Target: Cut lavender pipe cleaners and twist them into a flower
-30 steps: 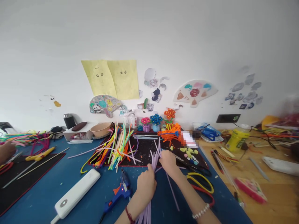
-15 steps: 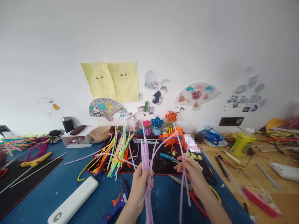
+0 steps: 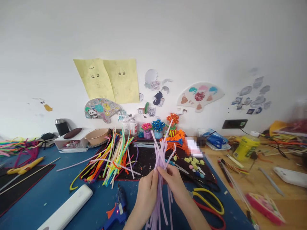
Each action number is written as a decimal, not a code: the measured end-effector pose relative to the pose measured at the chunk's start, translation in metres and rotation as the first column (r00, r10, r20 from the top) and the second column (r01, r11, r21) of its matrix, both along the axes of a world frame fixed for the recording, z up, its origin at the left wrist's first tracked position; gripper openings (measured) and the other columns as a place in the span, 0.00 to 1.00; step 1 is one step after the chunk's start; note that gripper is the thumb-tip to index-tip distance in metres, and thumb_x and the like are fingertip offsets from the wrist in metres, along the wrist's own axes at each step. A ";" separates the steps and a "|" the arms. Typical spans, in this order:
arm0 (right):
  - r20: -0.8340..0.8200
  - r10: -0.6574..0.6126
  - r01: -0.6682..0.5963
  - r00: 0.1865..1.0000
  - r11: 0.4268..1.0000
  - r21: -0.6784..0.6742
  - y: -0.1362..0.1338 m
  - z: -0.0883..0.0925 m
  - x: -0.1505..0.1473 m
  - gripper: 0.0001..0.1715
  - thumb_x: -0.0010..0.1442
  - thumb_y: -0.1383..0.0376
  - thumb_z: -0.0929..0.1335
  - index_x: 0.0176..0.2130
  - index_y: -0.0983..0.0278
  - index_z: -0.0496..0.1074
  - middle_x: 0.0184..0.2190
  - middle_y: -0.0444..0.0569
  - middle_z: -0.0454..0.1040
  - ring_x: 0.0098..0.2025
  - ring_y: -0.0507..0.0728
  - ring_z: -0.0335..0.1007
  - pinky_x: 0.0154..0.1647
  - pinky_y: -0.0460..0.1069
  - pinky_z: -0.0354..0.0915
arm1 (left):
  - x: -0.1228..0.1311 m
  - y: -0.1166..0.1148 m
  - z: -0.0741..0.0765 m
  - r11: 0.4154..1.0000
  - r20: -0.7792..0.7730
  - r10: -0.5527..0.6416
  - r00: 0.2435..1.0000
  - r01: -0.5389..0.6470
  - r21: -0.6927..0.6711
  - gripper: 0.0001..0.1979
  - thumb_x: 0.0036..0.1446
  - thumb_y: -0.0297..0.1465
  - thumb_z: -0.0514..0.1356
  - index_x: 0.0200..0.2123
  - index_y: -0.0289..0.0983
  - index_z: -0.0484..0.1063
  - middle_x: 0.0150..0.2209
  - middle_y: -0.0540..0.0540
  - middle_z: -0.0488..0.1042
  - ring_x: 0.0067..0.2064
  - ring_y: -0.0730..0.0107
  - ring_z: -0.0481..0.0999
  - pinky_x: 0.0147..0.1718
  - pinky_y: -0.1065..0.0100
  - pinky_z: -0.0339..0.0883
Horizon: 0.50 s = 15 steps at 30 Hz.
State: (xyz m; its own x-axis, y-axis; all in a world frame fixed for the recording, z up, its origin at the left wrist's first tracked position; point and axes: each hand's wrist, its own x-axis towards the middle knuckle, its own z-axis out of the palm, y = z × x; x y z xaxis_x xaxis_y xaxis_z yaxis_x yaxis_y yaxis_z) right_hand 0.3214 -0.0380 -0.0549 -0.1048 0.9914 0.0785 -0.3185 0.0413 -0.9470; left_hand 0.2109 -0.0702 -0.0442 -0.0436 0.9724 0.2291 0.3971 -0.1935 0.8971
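Note:
A bunch of lilac pipe cleaners (image 3: 161, 153) stands upright over the blue mat (image 3: 59, 191), low in the middle of the view. My left hand (image 3: 146, 193) is wrapped around the bunch from the left. My right hand (image 3: 173, 182) closes on the same stems from the right, its fingers meeting the left hand's. The tips fan out above both hands, and the lower ends hang down past my wrists.
A heap of mixed-colour pipe cleaners (image 3: 112, 156) lies on a black mat to the left. A blue glue gun (image 3: 117, 209) and a white power bank (image 3: 66, 209) lie front left. Yellow scissors (image 3: 208, 196) and red scissors lie to the right. Small flower pots (image 3: 158, 127) stand by the wall.
My right hand, which held a few separate lilac stems out to the right, has come back to the left hand and joined them into one bunch. The view has shifted slightly.

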 end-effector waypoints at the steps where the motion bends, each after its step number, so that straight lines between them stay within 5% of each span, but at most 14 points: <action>1: -0.003 -0.003 0.003 1.000 1.000 0.000 0.002 0.002 0.001 0.23 0.45 0.48 0.74 0.25 0.66 0.72 0.22 0.45 0.69 0.24 0.53 0.61 0.23 0.47 0.60 | -0.001 0.002 0.001 1.000 -0.028 0.016 0.999 -0.015 0.007 0.21 0.62 0.43 0.49 0.23 0.36 0.68 0.22 0.47 0.70 0.25 0.70 0.66 0.25 0.71 0.55; 4: -0.037 -0.012 0.011 0.999 1.000 -0.029 0.008 0.013 0.003 0.23 0.44 0.49 0.75 0.28 0.66 0.73 0.24 0.47 0.72 0.27 0.56 0.65 0.27 0.49 0.63 | -0.004 0.008 0.006 0.999 -0.016 0.043 0.999 -0.043 0.020 0.20 0.62 0.42 0.48 0.26 0.37 0.69 0.22 0.48 0.70 0.24 0.71 0.66 0.25 0.71 0.55; 9: -0.105 0.106 -0.109 0.989 0.994 -0.022 0.018 0.040 0.003 0.22 0.46 0.50 0.74 0.30 0.66 0.74 0.22 0.45 0.70 0.23 0.53 0.63 0.24 0.48 0.61 | 0.001 0.020 0.023 0.989 0.215 0.129 0.968 -0.141 0.040 0.20 0.57 0.47 0.55 0.24 0.37 0.66 0.20 0.52 0.63 0.21 0.75 0.61 0.20 0.74 0.53; 15: -0.008 -0.008 0.008 1.000 1.000 0.013 0.035 0.056 0.005 0.25 0.44 0.47 0.74 0.28 0.67 0.75 0.18 0.42 0.64 0.19 0.49 0.53 0.19 0.45 0.50 | 0.008 0.027 0.039 0.978 0.660 0.194 0.725 -0.199 -0.069 0.20 0.52 0.49 0.59 0.30 0.36 0.67 0.17 0.58 0.54 0.16 0.83 0.48 0.14 0.77 0.42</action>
State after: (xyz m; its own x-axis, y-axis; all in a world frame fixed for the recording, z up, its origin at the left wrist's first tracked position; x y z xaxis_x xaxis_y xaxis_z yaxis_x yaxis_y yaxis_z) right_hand 0.3268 -0.0027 0.0015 -0.0958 0.9912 0.0918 -0.3256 0.0559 -0.9438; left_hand 0.2193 -0.0434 -0.0051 -0.3762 0.9234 0.0759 -0.2644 -0.1855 0.9464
